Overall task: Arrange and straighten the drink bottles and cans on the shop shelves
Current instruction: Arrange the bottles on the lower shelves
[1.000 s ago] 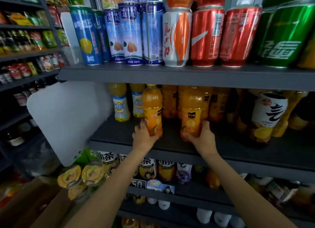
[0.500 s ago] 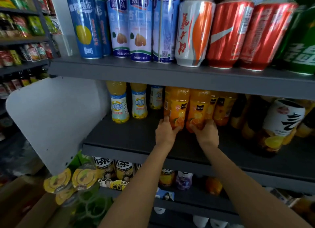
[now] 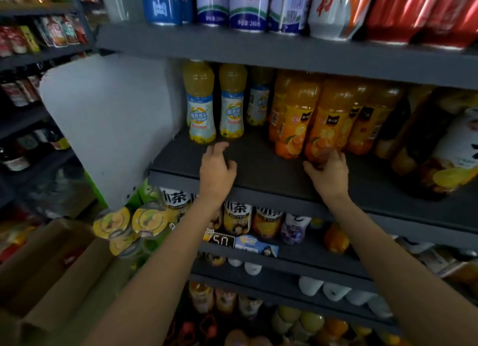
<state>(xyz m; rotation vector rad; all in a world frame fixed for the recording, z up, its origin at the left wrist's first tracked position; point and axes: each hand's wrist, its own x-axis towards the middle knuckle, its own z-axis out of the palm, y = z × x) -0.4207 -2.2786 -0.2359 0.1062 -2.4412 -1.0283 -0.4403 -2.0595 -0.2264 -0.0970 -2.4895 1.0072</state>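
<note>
On the dark middle shelf [image 3: 258, 162], two pale yellow juice bottles [image 3: 201, 105] stand upright at the left, long axes vertical, labels facing out. Just in front of them the left hand [image 3: 216, 168] hovers over bare shelf, fingers loosely spread and holding nothing. Further right stands a cluster of orange juice bottles [image 3: 294, 118], also upright. The right hand [image 3: 327, 173] grips the base of the front orange bottle [image 3: 327, 123], which seems to lean slightly leftward, though the wide lens may exaggerate that.
</note>
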